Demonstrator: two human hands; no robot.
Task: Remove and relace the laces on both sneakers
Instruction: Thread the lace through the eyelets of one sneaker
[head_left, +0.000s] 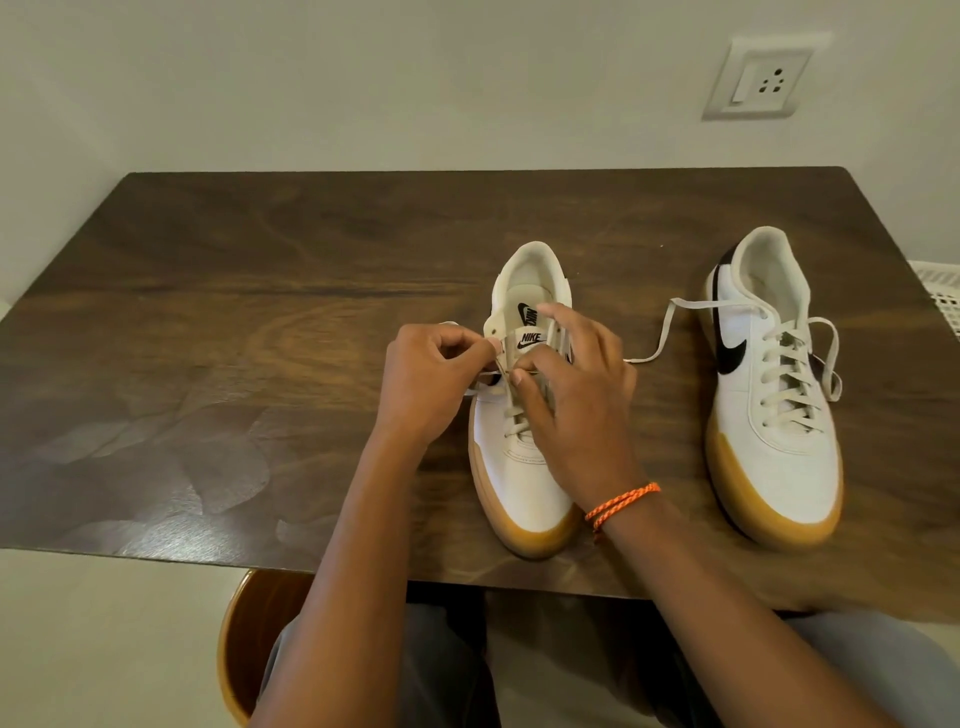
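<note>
Laces (511, 415) partly behind right hand (576, 395)

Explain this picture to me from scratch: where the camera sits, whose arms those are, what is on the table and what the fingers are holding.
There is no machine here. The single picture comes from a wide-angle camera worn on a person's head, looking forward and down, so the two bare arms entering from the bottom are that person's own. On the brown wooden table lie two white sneakers with tan soles. The right sneaker sits apart, untouched, laced up, its lace ends loose. Both hands work on the near sneaker. The left hand pinches its lace beside the upper eyelets; the right hand, with an orange wrist cord, pinches it too. A wall socket shows behind.
</note>
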